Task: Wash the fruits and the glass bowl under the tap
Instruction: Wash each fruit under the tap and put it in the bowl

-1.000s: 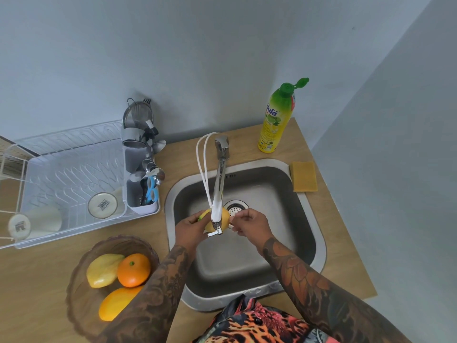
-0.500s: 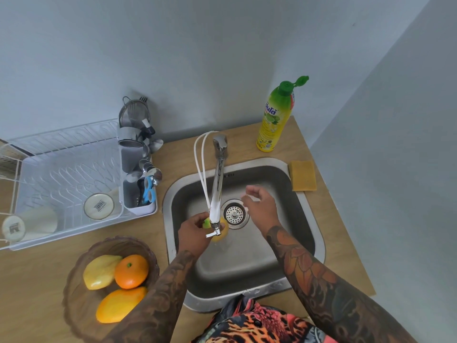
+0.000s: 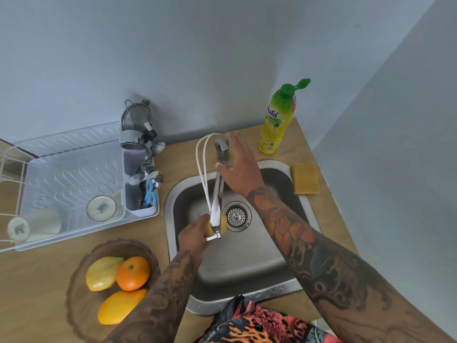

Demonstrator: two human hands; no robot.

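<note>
Yellow fruit is held over the sink, directly beneath the tap spout, gripped in the curled fingers of the left hand. Right hand is spread, fingers straight, at the tap lever, holding nothing. Glass bowl stands on the counter left of the sink, containing an orange and two yellow fruits. Dish rack sits behind it; soap bottle and sponge are right of the tap.
</note>
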